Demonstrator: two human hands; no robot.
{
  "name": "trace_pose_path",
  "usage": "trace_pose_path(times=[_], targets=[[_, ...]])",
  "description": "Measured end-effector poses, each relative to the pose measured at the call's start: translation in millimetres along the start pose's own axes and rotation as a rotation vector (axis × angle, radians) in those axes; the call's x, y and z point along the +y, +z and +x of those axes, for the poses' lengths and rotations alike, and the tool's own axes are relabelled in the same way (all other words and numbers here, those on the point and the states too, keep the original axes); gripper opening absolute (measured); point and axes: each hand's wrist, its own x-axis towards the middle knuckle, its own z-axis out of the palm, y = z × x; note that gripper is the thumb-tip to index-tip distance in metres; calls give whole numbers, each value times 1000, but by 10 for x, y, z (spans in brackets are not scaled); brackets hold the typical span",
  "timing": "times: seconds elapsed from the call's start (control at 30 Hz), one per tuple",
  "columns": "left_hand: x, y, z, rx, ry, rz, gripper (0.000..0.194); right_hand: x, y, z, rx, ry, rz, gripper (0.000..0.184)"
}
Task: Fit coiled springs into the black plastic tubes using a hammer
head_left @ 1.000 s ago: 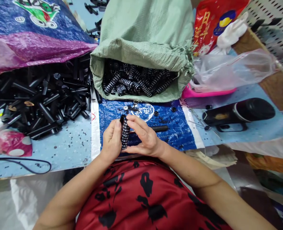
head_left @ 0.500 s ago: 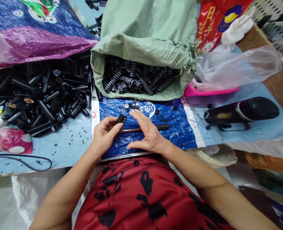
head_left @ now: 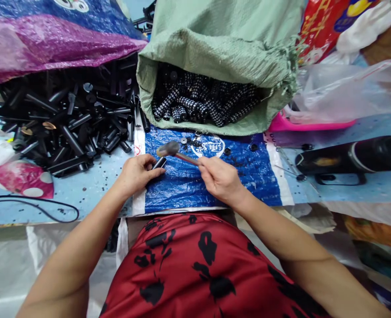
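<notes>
My left hand [head_left: 136, 175] is closed around a short black tube [head_left: 159, 163], whose shiny side shows between thumb and fingers. It rests at the left part of a blue plastic sheet [head_left: 182, 194]. My right hand [head_left: 220, 180] grips the handle of a small hammer [head_left: 172, 149]. The hammer's head, blurred by motion, hovers just above and to the right of the tube. Small black washers [head_left: 227, 151] and bits lie on the sheet beyond my hands.
Behind the sheet, a green woven sack [head_left: 215, 48] gapes open on black rollers [head_left: 195, 106] with white characters. Many black tubes [head_left: 73, 141] are heaped at left. A black flask [head_left: 354, 157] and a pink tray [head_left: 314, 125] stand at right. A black cord [head_left: 33, 201] loops at front left.
My right hand, open beside the hammer before, now holds it raised to the left. The black piece in my left hand has turned and come lower. The whole view has shifted slightly.
</notes>
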Motion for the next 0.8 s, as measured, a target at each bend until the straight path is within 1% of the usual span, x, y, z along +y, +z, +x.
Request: trace_pose_path(times=[0.07, 0.1, 0.17, 0.23, 0.27, 0.3, 0.33, 0.43, 0.5, 0.57, 0.63, 0.67, 0.73, 0.77, 0.8], targets=[[2, 0, 32, 4, 6, 17, 32, -5, 24, 9, -97, 2, -59, 32], [5, -10, 56, -2, 5, 24, 32, -17, 22, 8, -105, -4, -61, 32], [13, -46, 115, -30, 7, 25, 34, -62, -8, -1, -43, -43, 0, 30], [22, -82, 172, -80, 14, 20, 39, -124, -38, -14, 39, -124, 86, 31], [29, -92, 196, -103, 14, 19, 41, -156, -39, -21, 54, -178, 115, 31], [40, -92, 216, -122, 11, 19, 42, -187, -29, -29, 39, -227, 117, 32], [55, -82, 231, -135, 3, 22, 43, -213, -10, -37, -3, -273, 97, 31], [133, -19, 243, -104, -13, 78, 43, -252, 59, -59, -155, -339, -8, 27], [191, -28, 189, -71, -2, 161, 40, -221, 66, -79, -144, -343, 21, 23], [217, -160, 36, -49, 24, 259, 35, -134, 33, -112, -73, -336, 118, 21], [181, -429, -213, -111, 45, 337, 28, -7, -12, -163, -12, -320, 146, 22], [141, -593, -355, -207, 49, 352, 26, 60, -26, -190, 2, -305, 121, 21], [44, -891, -603, -478, -19, 360, 31, 165, -22, -231, 1, -269, 42, 18], [-1, -989, -685, -499, -32, 388, 36, 194, -5, -238, -10, -251, 11, 15], [-41, -1039, -727, -434, -15, 455, 38, 203, 20, -232, -27, -238, -9, 13]])
